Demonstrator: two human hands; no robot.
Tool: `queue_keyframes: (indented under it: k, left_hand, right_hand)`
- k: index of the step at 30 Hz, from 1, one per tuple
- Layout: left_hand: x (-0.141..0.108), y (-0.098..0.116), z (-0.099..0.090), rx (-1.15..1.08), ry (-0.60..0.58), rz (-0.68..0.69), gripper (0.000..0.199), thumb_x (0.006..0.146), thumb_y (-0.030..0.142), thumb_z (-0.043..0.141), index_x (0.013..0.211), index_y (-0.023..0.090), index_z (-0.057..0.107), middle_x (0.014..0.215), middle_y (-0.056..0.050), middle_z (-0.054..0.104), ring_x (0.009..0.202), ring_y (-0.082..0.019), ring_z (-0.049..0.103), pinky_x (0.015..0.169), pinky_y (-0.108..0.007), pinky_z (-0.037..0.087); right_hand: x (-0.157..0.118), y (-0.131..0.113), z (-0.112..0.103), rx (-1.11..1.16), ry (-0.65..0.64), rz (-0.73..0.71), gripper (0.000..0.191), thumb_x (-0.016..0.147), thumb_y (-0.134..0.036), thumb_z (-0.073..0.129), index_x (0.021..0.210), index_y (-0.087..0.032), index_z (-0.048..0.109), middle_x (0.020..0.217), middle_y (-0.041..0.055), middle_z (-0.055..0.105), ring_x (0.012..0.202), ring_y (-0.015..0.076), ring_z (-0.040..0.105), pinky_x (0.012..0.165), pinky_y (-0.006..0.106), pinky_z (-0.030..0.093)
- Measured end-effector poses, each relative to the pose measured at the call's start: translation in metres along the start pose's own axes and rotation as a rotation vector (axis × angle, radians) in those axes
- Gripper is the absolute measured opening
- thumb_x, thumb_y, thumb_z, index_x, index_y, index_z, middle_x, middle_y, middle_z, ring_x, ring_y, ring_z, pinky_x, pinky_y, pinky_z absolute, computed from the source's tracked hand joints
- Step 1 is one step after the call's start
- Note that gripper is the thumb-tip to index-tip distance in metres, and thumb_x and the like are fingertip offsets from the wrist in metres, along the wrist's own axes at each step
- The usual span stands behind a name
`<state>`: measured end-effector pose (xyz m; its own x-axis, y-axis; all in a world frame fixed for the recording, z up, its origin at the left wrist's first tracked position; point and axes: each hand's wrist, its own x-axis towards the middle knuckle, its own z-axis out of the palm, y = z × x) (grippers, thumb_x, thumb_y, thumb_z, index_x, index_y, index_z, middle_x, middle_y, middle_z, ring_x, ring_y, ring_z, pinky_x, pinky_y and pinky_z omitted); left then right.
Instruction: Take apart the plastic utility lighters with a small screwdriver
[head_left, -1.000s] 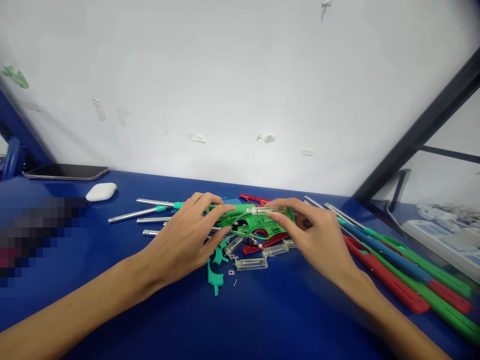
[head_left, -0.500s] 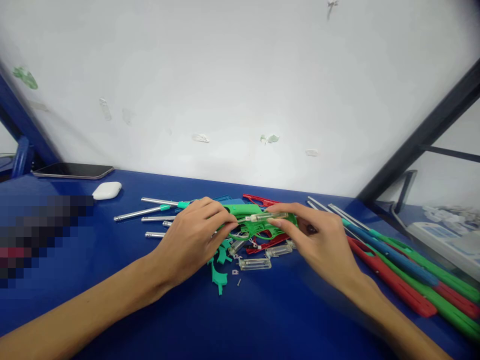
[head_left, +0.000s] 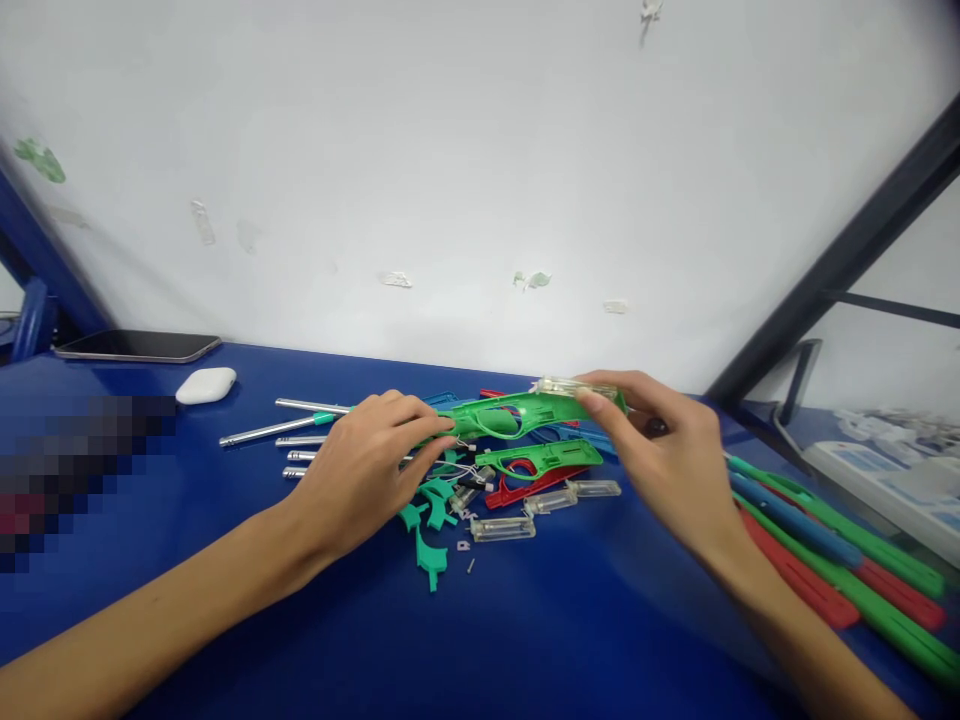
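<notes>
Center: right hand (head_left: 660, 440) pinches clear tank (head_left: 562, 386), contents unclear, against green shell (head_left: 540, 410); left hand (head_left: 379, 455), fingers nearly closed, grips shell's left end.

Two bare hands, two bare forearms.
The left hand (head_left: 367, 465) and right hand (head_left: 667, 455) have slender fingers; the left forearm (head_left: 195, 595) and right forearm (head_left: 806, 620) are slim and uncovered. A small dark round shape shows among the right hand's fingers; whether it is worn is unclear.
</notes>
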<state>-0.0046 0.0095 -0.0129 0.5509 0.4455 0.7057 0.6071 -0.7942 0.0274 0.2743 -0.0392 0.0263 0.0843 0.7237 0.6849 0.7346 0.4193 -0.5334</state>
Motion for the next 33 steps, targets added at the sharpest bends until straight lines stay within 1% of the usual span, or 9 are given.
queue_keyframes:
  k: [2, 4, 7, 10, 14, 16, 21, 25, 33]
  left_hand:
    - [0.001, 0.004, -0.003, -0.008, 0.022, -0.002, 0.016, 0.103, 0.022, 0.061, 0.112, 0.014, 0.072, 0.1, -0.007, 0.075, 0.089, -0.021, 0.065, 0.075, -0.035, 0.052]
    - [0.003, 0.009, -0.007, -0.018, 0.055, 0.005, 0.017, 0.102, 0.02, 0.062, 0.115, 0.013, 0.069, 0.102, -0.008, 0.074, 0.093, -0.021, 0.063, 0.078, -0.034, 0.053]
    - [0.004, 0.014, -0.01, -0.05, 0.098, 0.056, 0.025, 0.101, 0.02, 0.064, 0.126, 0.013, 0.064, 0.11, -0.009, 0.073, 0.099, -0.02, 0.061, 0.084, -0.034, 0.053]
    - [0.004, 0.018, -0.011, -0.09, 0.129, 0.125, 0.033, 0.102, 0.021, 0.064, 0.133, 0.013, 0.06, 0.113, -0.009, 0.071, 0.102, -0.02, 0.061, 0.088, -0.034, 0.055]
    - [0.002, 0.021, -0.01, -0.096, 0.146, 0.184, 0.027, 0.099, 0.018, 0.068, 0.126, 0.014, 0.064, 0.108, -0.008, 0.07, 0.099, -0.02, 0.061, 0.086, -0.036, 0.055]
    - [0.001, 0.022, -0.009, -0.085, 0.152, 0.203, 0.023, 0.098, 0.016, 0.069, 0.121, 0.014, 0.065, 0.104, -0.007, 0.07, 0.095, -0.02, 0.061, 0.084, -0.037, 0.054]
    - [0.001, 0.02, -0.007, -0.06, 0.164, 0.22, 0.017, 0.096, 0.015, 0.071, 0.113, 0.014, 0.068, 0.098, -0.005, 0.072, 0.093, -0.02, 0.063, 0.083, -0.036, 0.052]
    - [0.002, 0.021, -0.008, -0.062, 0.147, 0.238, 0.007, 0.1, 0.013, 0.064, 0.105, 0.015, 0.068, 0.092, -0.004, 0.072, 0.087, -0.018, 0.065, 0.079, -0.035, 0.051]
    - [0.003, 0.021, -0.012, -0.096, 0.106, 0.271, 0.017, 0.099, 0.003, 0.057, 0.104, 0.016, 0.067, 0.094, -0.003, 0.073, 0.09, -0.017, 0.065, 0.077, -0.033, 0.048]
  right_hand:
    - [-0.003, -0.002, 0.004, 0.035, -0.049, 0.021, 0.02, 0.097, -0.043, 0.07, 0.099, -0.026, 0.08, 0.071, -0.0023, 0.066, 0.053, 0.0117, 0.038, 0.05, 0.028, 0.032]
    - [-0.005, -0.004, 0.007, 0.056, -0.076, 0.041, 0.021, 0.097, -0.043, 0.07, 0.097, -0.026, 0.08, 0.068, -0.0029, 0.064, 0.054, 0.0117, 0.04, 0.05, 0.028, 0.032]
    - [-0.007, -0.005, 0.009, 0.101, -0.128, 0.075, 0.023, 0.098, -0.046, 0.069, 0.097, -0.026, 0.08, 0.062, -0.0043, 0.058, 0.055, 0.0117, 0.041, 0.05, 0.027, 0.031]
    - [-0.01, -0.007, 0.011, 0.162, -0.22, 0.086, 0.024, 0.098, -0.048, 0.069, 0.095, -0.027, 0.079, 0.066, -0.0044, 0.062, 0.056, 0.0107, 0.044, 0.05, 0.026, 0.032]
    - [-0.017, -0.013, 0.015, 0.227, -0.372, 0.101, 0.022, 0.098, -0.048, 0.068, 0.096, -0.028, 0.079, 0.067, -0.0058, 0.063, 0.054, 0.0096, 0.043, 0.05, 0.026, 0.03]
    - [-0.019, -0.014, 0.017, 0.246, -0.416, 0.11, 0.023, 0.099, -0.048, 0.068, 0.095, -0.028, 0.079, 0.067, -0.0061, 0.063, 0.054, 0.0095, 0.042, 0.05, 0.026, 0.03]
    - [-0.019, -0.013, 0.019, 0.243, -0.411, 0.118, 0.024, 0.099, -0.047, 0.067, 0.094, -0.028, 0.079, 0.068, -0.0059, 0.062, 0.055, 0.0093, 0.042, 0.051, 0.026, 0.03]
    - [-0.018, -0.012, 0.017, 0.249, -0.42, 0.115, 0.027, 0.1, -0.049, 0.065, 0.094, -0.027, 0.078, 0.067, -0.0058, 0.061, 0.055, 0.0093, 0.042, 0.051, 0.026, 0.03]
    - [-0.017, -0.011, 0.017, 0.257, -0.476, 0.09, 0.027, 0.101, -0.049, 0.064, 0.095, -0.026, 0.078, 0.067, -0.0052, 0.06, 0.056, 0.0097, 0.042, 0.05, 0.025, 0.03]
